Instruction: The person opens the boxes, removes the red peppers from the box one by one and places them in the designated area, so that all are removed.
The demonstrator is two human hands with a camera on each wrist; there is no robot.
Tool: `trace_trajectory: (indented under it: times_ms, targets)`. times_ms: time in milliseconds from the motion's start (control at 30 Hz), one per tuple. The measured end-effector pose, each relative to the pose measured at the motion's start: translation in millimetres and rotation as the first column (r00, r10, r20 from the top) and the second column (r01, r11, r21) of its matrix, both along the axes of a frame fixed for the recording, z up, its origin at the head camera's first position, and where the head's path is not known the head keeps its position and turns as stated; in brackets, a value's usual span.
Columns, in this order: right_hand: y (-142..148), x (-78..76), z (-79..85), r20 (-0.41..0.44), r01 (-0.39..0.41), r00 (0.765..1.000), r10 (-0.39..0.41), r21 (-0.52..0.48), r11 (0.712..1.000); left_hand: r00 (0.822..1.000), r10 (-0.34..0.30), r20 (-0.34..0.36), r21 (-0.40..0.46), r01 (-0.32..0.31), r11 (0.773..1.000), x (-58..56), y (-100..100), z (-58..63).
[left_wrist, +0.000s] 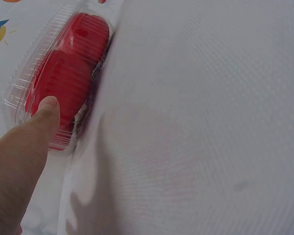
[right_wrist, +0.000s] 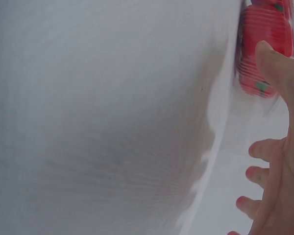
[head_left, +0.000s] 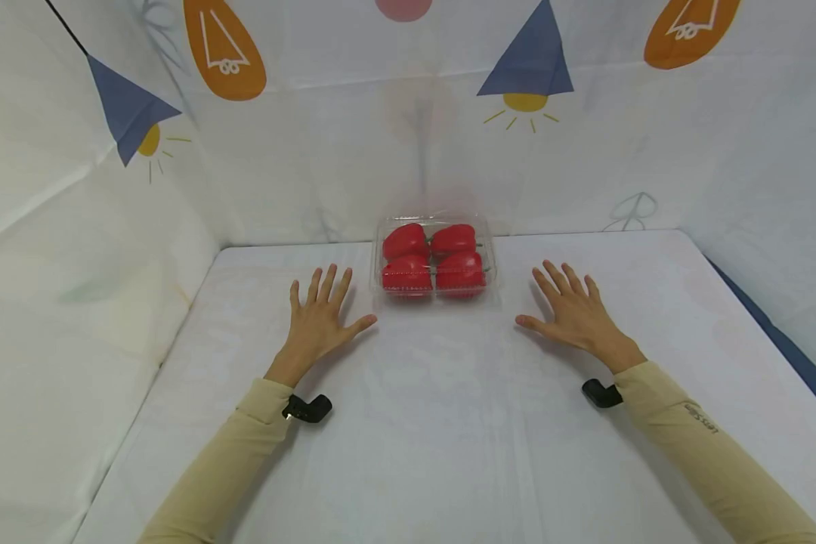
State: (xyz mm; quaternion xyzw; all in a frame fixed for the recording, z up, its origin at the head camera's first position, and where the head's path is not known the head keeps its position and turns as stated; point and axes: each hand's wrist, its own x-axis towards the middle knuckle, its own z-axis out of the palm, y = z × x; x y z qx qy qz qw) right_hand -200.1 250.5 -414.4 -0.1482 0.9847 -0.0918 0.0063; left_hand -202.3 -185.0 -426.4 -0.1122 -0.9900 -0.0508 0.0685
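Observation:
A clear plastic clamshell box stands at the back middle of the white table. Inside it are several red bell peppers, and bits of green stem show in the right wrist view. My left hand is spread, palm down, to the left of the box, holding nothing. On the other side my right hand is likewise spread with its fingers apart. Each thumb points inward near the box's front corners. In the left wrist view the thumb overlaps the box; the right thumb does so in its own view.
A white cloth covers the table. Behind it hangs a white curtain printed with orange and blue shapes, which continues down the left side. Dark wrist cameras sit at both cuffs.

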Motion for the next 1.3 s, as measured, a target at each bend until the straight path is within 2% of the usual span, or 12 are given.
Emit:
trace_trajectory:
  times_ms: [700, 767, 867, 967, 1067, 1133, 1300]
  targets:
    - [4.6, -2.9, -1.7, 0.014, 0.001, 1.0, -0.001, -0.019, 1.0, 1.0, 0.012, 0.026, 0.008, -0.012, 1.0, 0.0, -2.8, 1.3]
    - [5.0, -3.5, -1.5, 0.027, -0.009, 1.0, 0.01, -0.035, 0.999, 0.999, 0.0, 0.035, 0.039, -0.001, 0.999, -0.7, -3.2, 1.7]
    - [5.5, -4.4, -0.6, 0.058, -0.026, 0.998, 0.032, -0.089, 0.996, 0.995, -0.057, 0.078, 0.14, 0.045, 0.989, -2.6, -3.9, 1.9]
    - [6.4, -6.1, -0.4, 0.088, -0.039, 0.995, 0.054, -0.163, 0.986, 0.981, -0.141, 0.133, 0.289, 0.097, 0.952, -6.1, -4.2, 0.5]
    - [7.1, -9.2, -2.1, 0.089, -0.048, 0.993, 0.071, -0.24, 0.969, 0.964, -0.207, 0.169, 0.437, 0.115, 0.892, -12.1, -3.0, -2.9]
    - [7.2, -11.0, -3.3, 0.079, -0.056, 0.993, 0.083, -0.297, 0.953, 0.954, -0.24, 0.181, 0.536, 0.109, 0.837, -16.6, -0.3, -5.2]
    - [0.8, -13.7, -5.5, 0.036, -0.1, 0.991, 0.128, -0.436, 0.894, 0.931, -0.307, 0.198, 0.732, 0.068, 0.678, -24.3, 12.5, -7.7]
